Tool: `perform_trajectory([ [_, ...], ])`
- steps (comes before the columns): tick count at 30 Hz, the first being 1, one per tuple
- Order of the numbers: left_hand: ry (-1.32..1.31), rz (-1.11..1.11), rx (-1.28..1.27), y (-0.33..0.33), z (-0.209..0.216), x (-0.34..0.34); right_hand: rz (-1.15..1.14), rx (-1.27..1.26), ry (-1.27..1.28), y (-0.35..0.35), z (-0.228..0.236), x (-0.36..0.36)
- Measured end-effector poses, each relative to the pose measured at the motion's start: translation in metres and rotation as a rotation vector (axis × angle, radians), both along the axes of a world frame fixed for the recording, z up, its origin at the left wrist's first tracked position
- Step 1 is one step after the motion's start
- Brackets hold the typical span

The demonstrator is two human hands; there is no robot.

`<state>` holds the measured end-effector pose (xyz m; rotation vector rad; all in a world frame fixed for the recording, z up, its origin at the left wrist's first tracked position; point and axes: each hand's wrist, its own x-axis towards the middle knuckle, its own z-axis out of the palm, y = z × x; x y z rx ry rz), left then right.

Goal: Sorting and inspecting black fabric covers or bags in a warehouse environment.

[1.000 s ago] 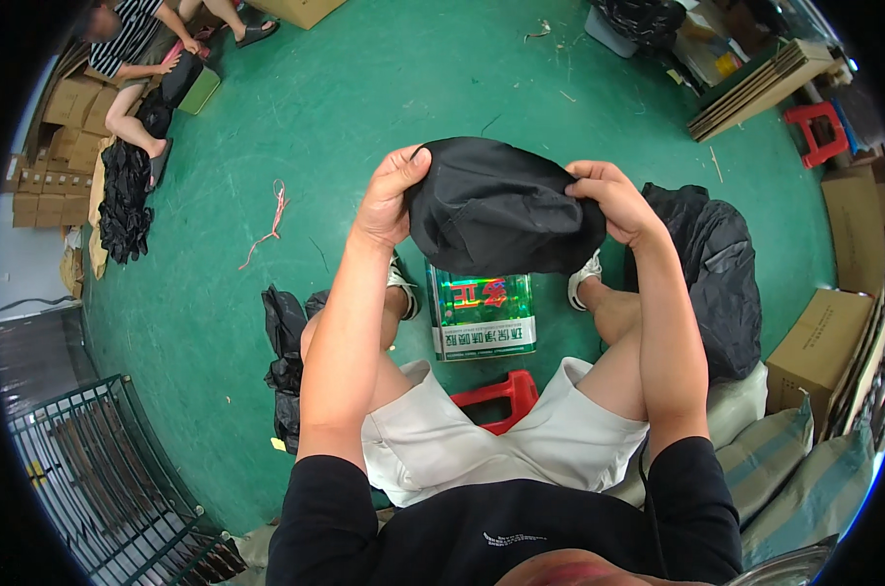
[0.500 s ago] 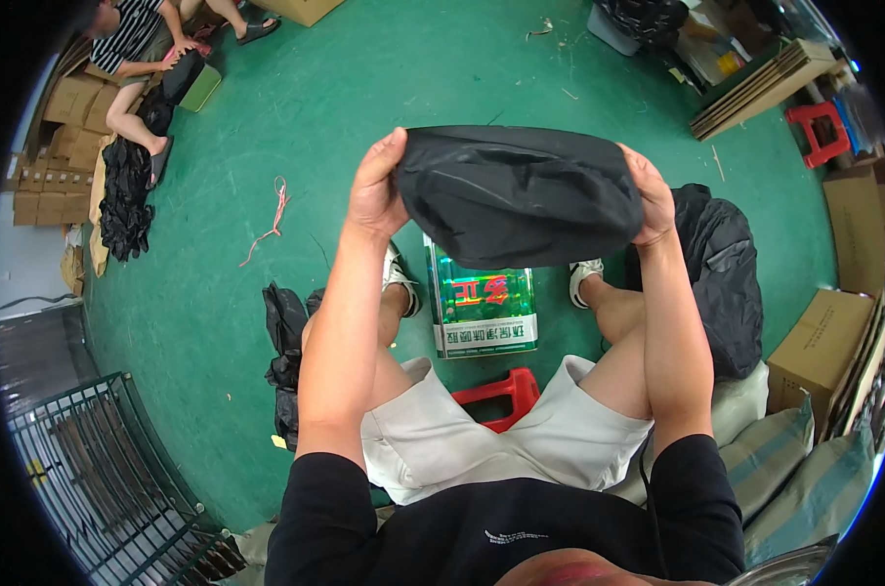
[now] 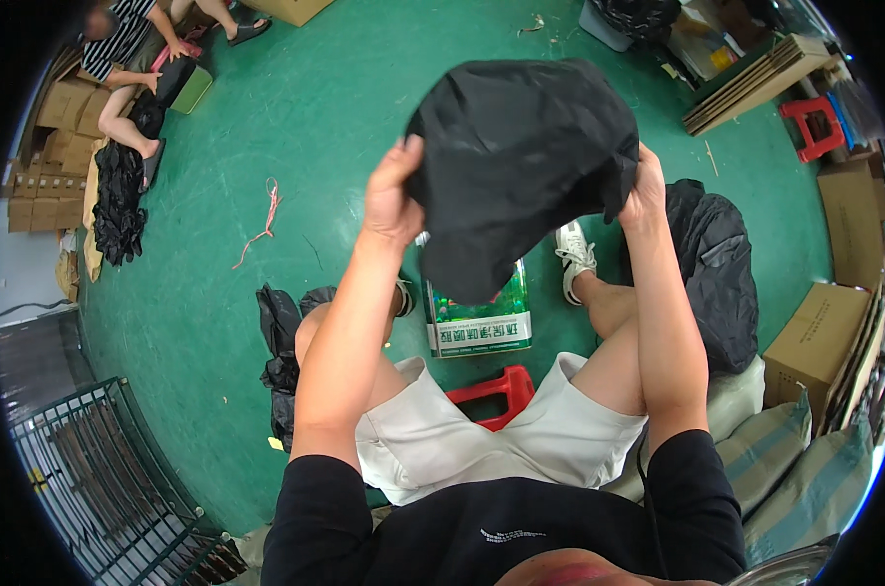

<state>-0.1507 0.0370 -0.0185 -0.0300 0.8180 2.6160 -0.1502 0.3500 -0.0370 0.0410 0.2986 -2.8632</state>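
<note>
A piece of black fabric (image 3: pixel 526 137), shaped like a loose pouch or cover, is held up in front of me. My left hand (image 3: pixel 394 193) is closed on its left edge, thumb up, the other fingers partly behind the cloth. On the opposite edge my right hand (image 3: pixel 644 188) grips it, with most fingertips hidden by the fabric. The cloth bulges upward, and a flap hangs down at the lower left. Below it stands a green rectangular tin (image 3: pixel 477 334) between my feet, its upper part covered from sight by that flap.
A red plastic stool (image 3: pixel 509 391) shows between my legs. Black fabric heaps lie at my right (image 3: pixel 711 273) and left (image 3: pixel 281 342). Stuffed sacks (image 3: pixel 755 469) and a carton (image 3: pixel 816 337) are at right, a metal rack (image 3: pixel 120 469) at left. Another person (image 3: pixel 130 49) sits far left.
The fabric has gone from a flat, stretched shape to a taller, bulging one, its top higher and a flap dropping over the tin. Both hands stay on its edges.
</note>
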Motion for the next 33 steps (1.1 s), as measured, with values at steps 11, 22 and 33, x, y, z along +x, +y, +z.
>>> perform_trajectory([
  [11,-0.041,-0.115,-0.006,0.008,0.007,0.007,0.047,-0.011,0.113,-0.009,0.03,0.009],
  [22,-0.057,-0.121,0.31,-0.007,0.0,-0.01,0.007,0.331,-0.14,-0.024,0.05,0.021],
  [33,-0.164,0.106,0.151,0.011,0.007,-0.009,0.127,0.448,-0.174,-0.031,0.016,0.01],
])
